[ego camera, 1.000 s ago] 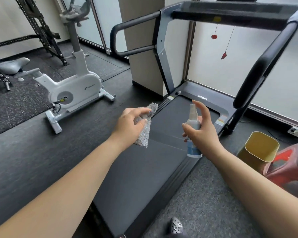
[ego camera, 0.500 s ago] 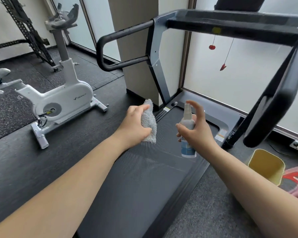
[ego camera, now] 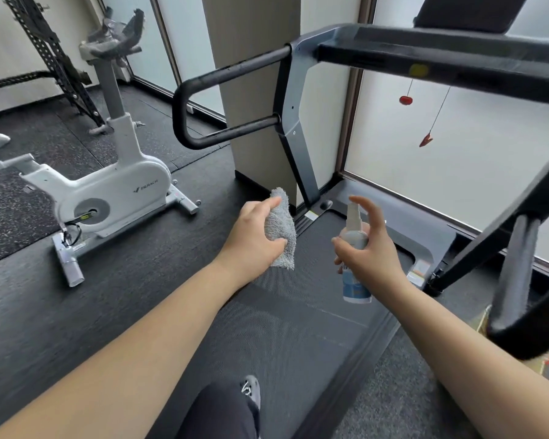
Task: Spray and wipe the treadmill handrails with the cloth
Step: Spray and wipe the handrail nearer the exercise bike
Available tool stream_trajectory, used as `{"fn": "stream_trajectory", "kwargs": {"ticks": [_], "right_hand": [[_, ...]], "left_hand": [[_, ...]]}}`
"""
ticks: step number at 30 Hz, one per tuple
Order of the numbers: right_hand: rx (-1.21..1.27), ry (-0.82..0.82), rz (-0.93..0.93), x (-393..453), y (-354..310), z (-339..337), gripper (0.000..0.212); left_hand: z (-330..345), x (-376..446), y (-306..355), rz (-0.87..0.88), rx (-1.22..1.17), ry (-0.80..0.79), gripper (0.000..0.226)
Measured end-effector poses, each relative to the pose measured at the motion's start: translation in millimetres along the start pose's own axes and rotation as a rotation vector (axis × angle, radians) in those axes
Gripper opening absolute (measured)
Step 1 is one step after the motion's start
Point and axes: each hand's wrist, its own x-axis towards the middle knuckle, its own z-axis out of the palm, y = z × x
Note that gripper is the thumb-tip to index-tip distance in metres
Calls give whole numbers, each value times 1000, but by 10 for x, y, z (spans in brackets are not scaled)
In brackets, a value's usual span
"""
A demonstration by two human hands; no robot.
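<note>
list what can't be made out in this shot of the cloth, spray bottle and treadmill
- Spray bottle label: head view, text too small, partly covered by the right hand.
- Treadmill console: cut off by the top edge.
- Right handrail: blurred, runs off the right edge.
- Cloth: near side hidden by the left hand.

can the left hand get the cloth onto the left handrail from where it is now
Probably yes: the left hand grips the cloth below the left handrail, with open air between them and nothing blocking the lift.
</note>
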Motion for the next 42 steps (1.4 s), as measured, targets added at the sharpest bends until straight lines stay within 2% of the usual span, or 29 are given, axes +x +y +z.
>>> {"fn": "stream_trajectory", "kwargs": {"ticks": [9, 14, 22, 32, 42], "right_hand": [[-11, 45, 11, 886, -70, 448, 64], [22, -2, 31, 1483, -569, 648, 66], [54, 25, 25, 2180, -1309, 789, 70], [42, -3, 44, 2820, -1565, 769, 63], [-19, -155, -1, 3884, -1561, 600, 58]], "left_hand": [[-301, 961, -425, -3, -27, -36, 68], [-757, 1565, -478, 1, -60, -98, 66], [-1387, 2273, -384, 0, -55, -180, 64], [-1573, 2884, -231, -27, -75, -165, 63], [-1461, 3721, -124, -128, -69, -29, 62]]}}
